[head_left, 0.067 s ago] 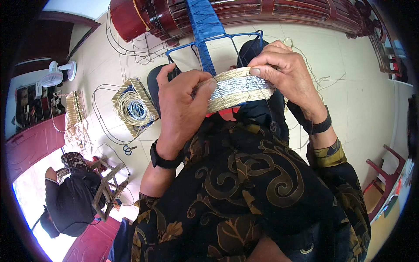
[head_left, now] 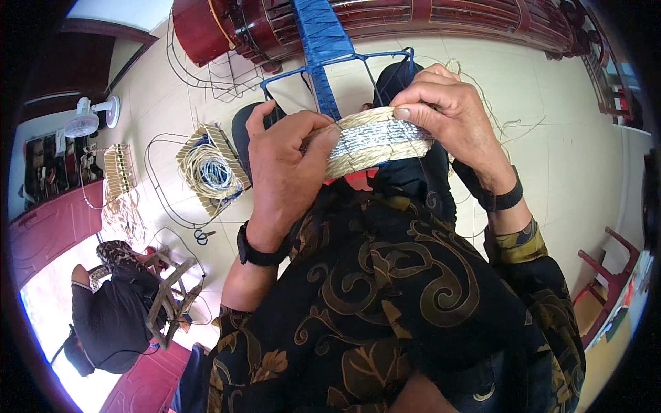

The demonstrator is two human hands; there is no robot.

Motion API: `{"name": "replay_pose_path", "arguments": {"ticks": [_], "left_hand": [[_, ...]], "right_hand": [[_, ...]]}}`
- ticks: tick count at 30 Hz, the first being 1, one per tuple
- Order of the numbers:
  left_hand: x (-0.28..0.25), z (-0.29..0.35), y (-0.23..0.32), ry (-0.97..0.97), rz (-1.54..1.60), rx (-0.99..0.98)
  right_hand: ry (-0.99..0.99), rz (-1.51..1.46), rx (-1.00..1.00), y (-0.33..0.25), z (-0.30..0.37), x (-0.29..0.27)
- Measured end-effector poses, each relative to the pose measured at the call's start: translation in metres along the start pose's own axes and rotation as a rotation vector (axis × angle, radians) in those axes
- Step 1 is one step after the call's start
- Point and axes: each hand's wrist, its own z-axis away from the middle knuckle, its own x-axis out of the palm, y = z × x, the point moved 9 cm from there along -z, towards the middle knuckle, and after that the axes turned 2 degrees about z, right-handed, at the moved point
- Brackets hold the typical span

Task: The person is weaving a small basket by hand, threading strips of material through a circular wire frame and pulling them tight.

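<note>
Across my lap lies a curved woven band (head_left: 375,138) of pale twisted cord, with a silvery strip along its middle and thin dark wires crossing it. My left hand (head_left: 289,155) grips its left end, thumb on the near face. At the upper right edge, my right hand (head_left: 444,103) pinches the pale rim between thumb and forefinger; what else may sit in that pinch is too small to make out. Just beyond the band rises a blue-wrapped frame (head_left: 320,58) with a crossbar and a wide upright strip.
A coil of pale and blue cord (head_left: 215,172) rests on a slatted holder to the left, with blue-handled scissors (head_left: 203,236) nearby. Dark red wooden furniture (head_left: 392,24) stands ahead. At lower left sits another person (head_left: 113,316) beside a wooden stool (head_left: 169,299). A white fan (head_left: 86,120) is far left.
</note>
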Motion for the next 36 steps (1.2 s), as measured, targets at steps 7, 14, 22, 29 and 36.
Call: {"name": "replay_pose_path", "arguments": {"ticks": [7,14,22,29,36], "left_hand": [[0.005,-0.003,-0.001,-0.040,-0.003,-0.034],[-0.006,0.004,0.032,0.143,-0.178,0.251],[-0.001,0.006,0.017,0.164,0.229,0.145],[-0.013,0.008,0.011,0.261,0.345,0.196],[-0.035,0.040,0.022,0.434,-0.052,0.236]], "right_hand": [[0.044,-0.099,0.020,0.012,0.005,0.002],[0.054,-0.054,-0.041,0.006,0.002,0.009],[0.099,-0.058,-0.043,0.010,0.005,0.011],[0.062,-0.059,-0.003,0.011,0.003,0.018],[-0.023,0.032,-0.165,0.000,-0.008,0.010]]}}
